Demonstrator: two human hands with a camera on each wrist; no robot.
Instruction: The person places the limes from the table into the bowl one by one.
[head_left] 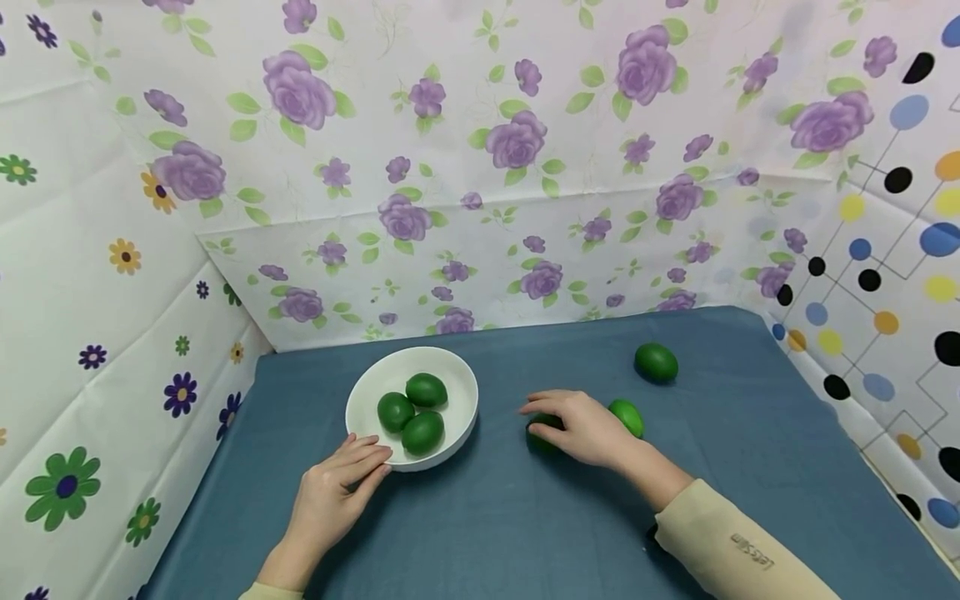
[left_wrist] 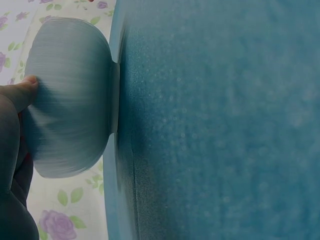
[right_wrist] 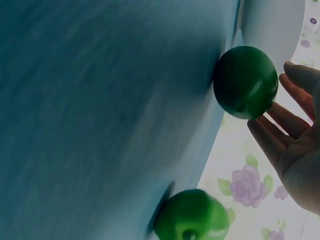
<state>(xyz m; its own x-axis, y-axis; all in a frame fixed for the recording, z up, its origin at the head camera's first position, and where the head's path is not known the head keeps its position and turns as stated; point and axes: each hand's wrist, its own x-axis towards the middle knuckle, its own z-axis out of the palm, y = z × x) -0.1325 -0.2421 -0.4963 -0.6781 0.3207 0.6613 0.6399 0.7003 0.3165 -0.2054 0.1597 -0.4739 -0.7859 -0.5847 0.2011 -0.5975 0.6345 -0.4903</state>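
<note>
A white bowl stands at the left of the table, with three green limes inside. At its near left rim my left hand pinches the edge, fingers over the rim and thumb against the outer wall, as the left wrist view of the bowl shows. Over a single lime right of the bowl hovers my right hand. In the right wrist view its fingers are spread beside that lime; fingertips are at its surface, but contact is unclear. A brighter lime lies just behind the right wrist.
Another lime sits farther back on the right. Blue cloth covers the table. A flowered curtain rises along the back edge, with patterned sheets on the left and right.
</note>
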